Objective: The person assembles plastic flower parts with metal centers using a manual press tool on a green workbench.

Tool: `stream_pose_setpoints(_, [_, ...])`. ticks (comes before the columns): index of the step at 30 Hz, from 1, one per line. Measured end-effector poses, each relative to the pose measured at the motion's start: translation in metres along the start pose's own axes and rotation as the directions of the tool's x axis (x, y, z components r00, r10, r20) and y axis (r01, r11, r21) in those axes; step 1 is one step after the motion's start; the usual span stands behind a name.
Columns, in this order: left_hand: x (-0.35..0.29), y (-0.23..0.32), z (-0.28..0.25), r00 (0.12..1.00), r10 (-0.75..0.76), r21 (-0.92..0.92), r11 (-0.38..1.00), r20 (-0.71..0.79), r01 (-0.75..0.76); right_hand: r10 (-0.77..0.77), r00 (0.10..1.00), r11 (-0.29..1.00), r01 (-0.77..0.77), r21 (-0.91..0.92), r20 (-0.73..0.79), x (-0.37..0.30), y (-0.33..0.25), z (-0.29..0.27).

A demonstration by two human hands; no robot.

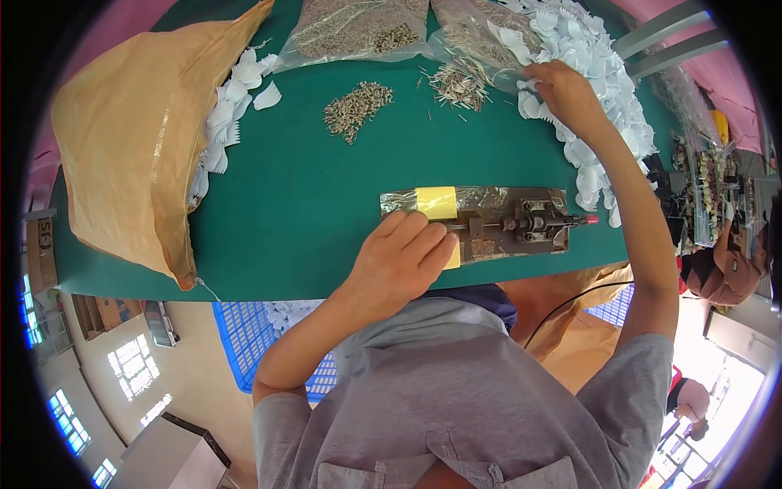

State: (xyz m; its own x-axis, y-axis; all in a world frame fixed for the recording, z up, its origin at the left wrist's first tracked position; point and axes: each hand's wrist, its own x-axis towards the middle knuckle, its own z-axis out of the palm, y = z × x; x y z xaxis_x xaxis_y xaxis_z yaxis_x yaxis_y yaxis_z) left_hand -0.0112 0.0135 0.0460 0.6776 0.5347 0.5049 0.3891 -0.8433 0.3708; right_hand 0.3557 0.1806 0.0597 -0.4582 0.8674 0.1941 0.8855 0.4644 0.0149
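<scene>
On the green table, my left hand (399, 257) rests at the left end of a metal jig (497, 244), beside its yellow tape (437, 204). Its fingers are curled together over the jig's edge, and what they hold is hidden. My right hand (566, 94) reaches to the far right, its thumb and fingers pinched at a white plastic piece (513, 46) by the edge of a heap of similar toothed white pieces (582, 57). The jig carries a clamp-like mechanism (538, 224) with a red-tipped rod (586, 219) pointing right.
A pile of small metal parts (358, 110) and a pile of thin metal pins (460, 87) lie toward the back, before clear plastic bags (350, 28). A large brown sack (130, 138) spills white pieces at left. Below the table stands a blue basket (244, 342). Other people are at right.
</scene>
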Motion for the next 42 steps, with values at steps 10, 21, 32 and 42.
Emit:
stream_pose_setpoints(10, [-0.007, 0.006, 0.015, 0.969, -0.189, -0.017, 0.982, -0.157, 0.189, -0.218, 0.976, 0.873, 0.186, 0.451, 0.02, -0.013, -0.141, -0.003])
stream_pose_setpoints(21, [-0.024, 0.003, 0.036, 0.926, -0.198, -0.02, 0.979, -0.322, 0.202, 0.113, 0.991, 0.822, -0.134, 0.554, 0.071, -0.024, -0.137, -0.003])
stream_pose_setpoints(32, [-0.023, 0.001, 0.037, 0.897, -0.27, -0.089, 0.963, -0.351, 0.255, -0.077, 0.993, 0.641, -0.018, 0.768, 0.088, -0.014, -0.166, -0.033])
stream_pose_setpoints(42, [-0.025, -0.008, 0.039, 0.843, -0.522, -0.504, 0.767, -0.132, 0.397, -0.114, 0.965, 0.659, -0.105, 0.745, 0.236, -0.052, -0.187, -0.047])
